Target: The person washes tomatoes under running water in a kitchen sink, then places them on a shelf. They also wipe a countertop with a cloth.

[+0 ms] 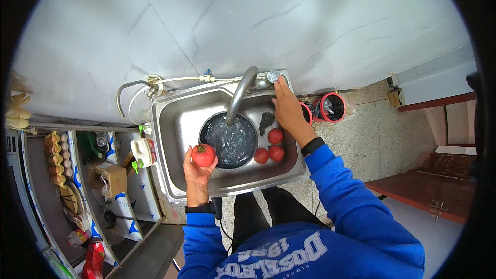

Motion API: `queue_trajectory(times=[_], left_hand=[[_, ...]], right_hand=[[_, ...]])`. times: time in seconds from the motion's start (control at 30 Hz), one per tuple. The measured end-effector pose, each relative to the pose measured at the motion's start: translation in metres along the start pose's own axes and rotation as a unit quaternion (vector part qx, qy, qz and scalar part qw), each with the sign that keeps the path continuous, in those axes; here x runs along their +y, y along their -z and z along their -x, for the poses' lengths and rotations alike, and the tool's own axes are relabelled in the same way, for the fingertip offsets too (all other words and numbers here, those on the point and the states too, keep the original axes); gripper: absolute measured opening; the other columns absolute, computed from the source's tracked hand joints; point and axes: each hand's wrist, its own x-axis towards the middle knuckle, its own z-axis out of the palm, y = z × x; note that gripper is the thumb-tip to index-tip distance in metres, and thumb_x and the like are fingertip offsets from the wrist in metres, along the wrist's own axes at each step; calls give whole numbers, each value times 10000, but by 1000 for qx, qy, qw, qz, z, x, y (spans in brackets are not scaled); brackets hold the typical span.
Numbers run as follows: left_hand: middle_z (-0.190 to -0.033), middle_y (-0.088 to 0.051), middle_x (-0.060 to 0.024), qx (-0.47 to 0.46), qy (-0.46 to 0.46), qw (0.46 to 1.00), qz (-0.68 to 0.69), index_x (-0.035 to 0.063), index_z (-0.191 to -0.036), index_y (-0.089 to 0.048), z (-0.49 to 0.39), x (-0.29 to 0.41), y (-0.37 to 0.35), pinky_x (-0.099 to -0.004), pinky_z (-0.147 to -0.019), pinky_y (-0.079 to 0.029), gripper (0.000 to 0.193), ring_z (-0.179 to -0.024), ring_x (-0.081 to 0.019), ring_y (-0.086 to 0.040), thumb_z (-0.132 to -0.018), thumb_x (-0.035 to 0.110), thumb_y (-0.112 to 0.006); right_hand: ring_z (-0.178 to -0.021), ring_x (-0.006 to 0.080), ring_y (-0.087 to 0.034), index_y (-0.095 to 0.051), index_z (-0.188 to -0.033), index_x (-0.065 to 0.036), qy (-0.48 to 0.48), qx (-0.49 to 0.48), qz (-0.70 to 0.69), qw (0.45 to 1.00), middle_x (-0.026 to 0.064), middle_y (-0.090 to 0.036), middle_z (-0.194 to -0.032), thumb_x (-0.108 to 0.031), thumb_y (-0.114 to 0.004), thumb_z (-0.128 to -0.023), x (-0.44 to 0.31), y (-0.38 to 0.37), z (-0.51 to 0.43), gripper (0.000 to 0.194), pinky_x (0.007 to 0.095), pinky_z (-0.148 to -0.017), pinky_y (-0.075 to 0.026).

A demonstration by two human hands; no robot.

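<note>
My left hand (200, 174) holds a red tomato (204, 155), stem side up, over the left front part of the stainless steel sink (176, 124). Water runs from the curved metal faucet (241, 93) into a round dark basin (228, 143) inside the sink. My right hand (288, 104) is at the sink's back right, its fingertips at a clear round knob (273, 76); whether they touch it I cannot tell. Several red tomatoes (276, 136) lie on the sink floor right of the basin. Beside them, nearer my right hand, is a dark scrubbing pad (266, 121).
Left of the sink stand a white jug with a green cap (142, 152) and open shelves holding eggs (65, 155) and a cardboard box (111, 178). A second thin faucet (131, 85) is at the back left. Red-rimmed bins (332, 107) stand to the right. Behind is a marbled wall (248, 19).
</note>
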Motion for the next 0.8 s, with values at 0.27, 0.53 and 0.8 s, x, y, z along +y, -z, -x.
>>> queue_trajectory(times=[0.27, 0.53, 0.8], left_hand=[[-1176, -706, -126, 41, -22, 995, -91, 137, -1195, -642, 18, 10, 25, -493, -804, -583, 521, -1052, -342, -703, -923, 581, -666], [-1139, -717, -136, 112, -16, 993, -32, 124, -1198, -648, 27, 21, 55, -496, -759, -566, 559, -1034, -371, -695, -944, 619, -589], [-1187, -702, -133, 71, -19, 996, -47, 137, -1226, -630, 34, 19, 56, -486, -785, -604, 514, -1055, -357, -700, -939, 561, -668]], right_hand=[[-1352, 456, -496, -442, -1425, 77, -143, -167, -76, 973, 342, -464, -1459, -236, -763, -864, -55, -39, 95, 718, 467, -1142, -425], [-1134, 439, -663, -518, -1318, 70, -145, -326, -62, 932, 285, -677, -1196, -311, -732, -882, -44, -106, 103, 618, 504, -963, -542], [-1069, 454, -681, -598, -1272, 62, -100, -366, -140, 914, 310, -701, -1110, -334, -688, -925, -94, -82, 107, 535, 518, -953, -532]])
